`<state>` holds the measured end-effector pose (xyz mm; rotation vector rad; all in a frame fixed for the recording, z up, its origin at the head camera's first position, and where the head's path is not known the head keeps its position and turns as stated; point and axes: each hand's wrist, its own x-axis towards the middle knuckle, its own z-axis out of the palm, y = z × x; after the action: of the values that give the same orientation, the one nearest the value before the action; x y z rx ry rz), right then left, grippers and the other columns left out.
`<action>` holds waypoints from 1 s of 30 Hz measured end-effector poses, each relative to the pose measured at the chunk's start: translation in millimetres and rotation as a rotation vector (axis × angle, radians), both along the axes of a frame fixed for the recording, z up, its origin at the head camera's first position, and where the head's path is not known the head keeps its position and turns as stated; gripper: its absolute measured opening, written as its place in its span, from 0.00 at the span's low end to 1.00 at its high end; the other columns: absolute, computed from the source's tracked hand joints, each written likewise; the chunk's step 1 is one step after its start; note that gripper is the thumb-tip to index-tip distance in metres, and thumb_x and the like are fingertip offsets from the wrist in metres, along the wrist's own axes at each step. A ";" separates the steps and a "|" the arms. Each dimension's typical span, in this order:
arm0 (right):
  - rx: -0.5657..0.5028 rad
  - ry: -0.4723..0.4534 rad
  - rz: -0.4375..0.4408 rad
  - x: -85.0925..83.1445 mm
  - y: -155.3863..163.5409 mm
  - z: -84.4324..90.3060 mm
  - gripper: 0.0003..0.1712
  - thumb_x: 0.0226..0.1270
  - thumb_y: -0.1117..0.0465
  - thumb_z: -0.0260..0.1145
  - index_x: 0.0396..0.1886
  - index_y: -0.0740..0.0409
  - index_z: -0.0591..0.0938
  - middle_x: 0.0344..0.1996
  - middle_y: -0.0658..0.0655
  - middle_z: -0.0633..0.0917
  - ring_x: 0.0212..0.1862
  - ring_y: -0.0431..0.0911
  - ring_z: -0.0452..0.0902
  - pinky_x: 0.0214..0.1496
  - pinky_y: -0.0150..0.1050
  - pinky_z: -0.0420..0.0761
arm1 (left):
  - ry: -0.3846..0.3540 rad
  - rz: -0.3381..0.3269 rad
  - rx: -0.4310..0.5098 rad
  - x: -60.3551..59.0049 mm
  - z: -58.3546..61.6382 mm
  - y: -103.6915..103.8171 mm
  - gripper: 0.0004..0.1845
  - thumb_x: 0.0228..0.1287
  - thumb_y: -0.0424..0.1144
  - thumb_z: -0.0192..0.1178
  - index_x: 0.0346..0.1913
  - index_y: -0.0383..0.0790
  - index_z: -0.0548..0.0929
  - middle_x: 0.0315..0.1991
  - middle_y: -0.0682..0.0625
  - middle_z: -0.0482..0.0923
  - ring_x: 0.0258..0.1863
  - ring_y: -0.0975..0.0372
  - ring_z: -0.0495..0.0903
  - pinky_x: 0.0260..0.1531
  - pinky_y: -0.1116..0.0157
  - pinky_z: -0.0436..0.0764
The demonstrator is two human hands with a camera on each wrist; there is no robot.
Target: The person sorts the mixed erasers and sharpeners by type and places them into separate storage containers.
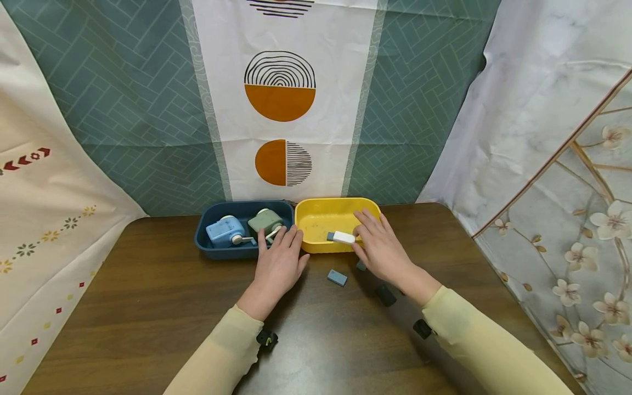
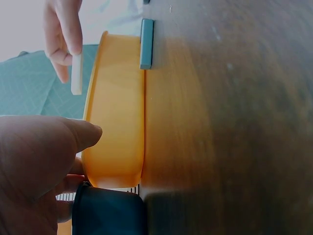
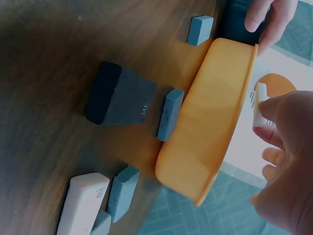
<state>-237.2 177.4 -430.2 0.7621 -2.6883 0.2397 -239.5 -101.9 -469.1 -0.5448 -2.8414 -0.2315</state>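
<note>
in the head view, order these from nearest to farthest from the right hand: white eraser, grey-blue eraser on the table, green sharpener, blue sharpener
1. white eraser: in the right hand's grip, over the yellow tray.
2. grey-blue eraser: on the table, between the two hands.
3. green sharpener: in the dark blue tray, right side, by the left hand.
4. blue sharpener: same tray, left side.

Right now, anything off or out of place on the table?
Nothing damaged or spilled. Several erasers lie loose on the table outside the yellow tray; right hand holds a white eraser over it.
</note>
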 end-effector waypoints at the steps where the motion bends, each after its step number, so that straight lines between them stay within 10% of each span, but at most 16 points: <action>1: -0.002 -0.001 -0.003 -1.2 -0.4 -0.2 0.15 0.79 0.57 0.74 0.51 0.63 0.82 0.82 0.69 0.69 0.86 0.63 0.58 0.86 0.68 0.53 | 0.001 0.001 -0.002 0.0 0.1 0.0 0.37 0.81 0.56 0.66 0.83 0.40 0.73 0.84 0.43 0.68 0.83 0.44 0.65 0.80 0.27 0.44; 30: -0.009 -0.041 -0.084 -35.0 -4.4 -8.0 0.13 0.85 0.57 0.68 0.53 0.64 0.81 0.82 0.69 0.68 0.86 0.62 0.56 0.87 0.67 0.50 | -0.005 0.002 -0.003 0.5 1.2 -0.5 0.37 0.82 0.55 0.65 0.83 0.41 0.73 0.84 0.43 0.67 0.83 0.44 0.65 0.80 0.27 0.45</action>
<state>-272.2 173.0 -438.2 0.6465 -2.7490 0.2488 -239.0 -102.3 -467.9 -0.5434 -2.8473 -0.2284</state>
